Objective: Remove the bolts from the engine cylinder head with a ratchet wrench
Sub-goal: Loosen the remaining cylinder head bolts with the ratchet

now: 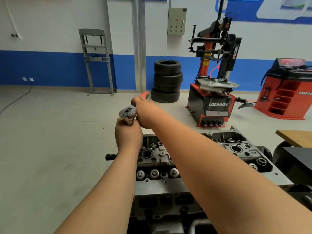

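A grey metal engine cylinder head (185,159) lies across the lower middle, with valve springs, round bores and bolt holes showing. Above its far left end I hold a ratchet wrench (127,114) with a chrome head and a red handle tip. My left hand (128,135) is closed around the shaft just under the chrome head. My right hand (143,108) grips the handle, which points away from me. The socket and any bolt beneath it are hidden by my left hand.
A red and black tyre changer (214,92) stands behind the engine, with a stack of tyres (167,81) to its left. A red wheel balancer (287,92) is far right. A wooden table edge (293,135) sits at right. Grey floor spreads to the left.
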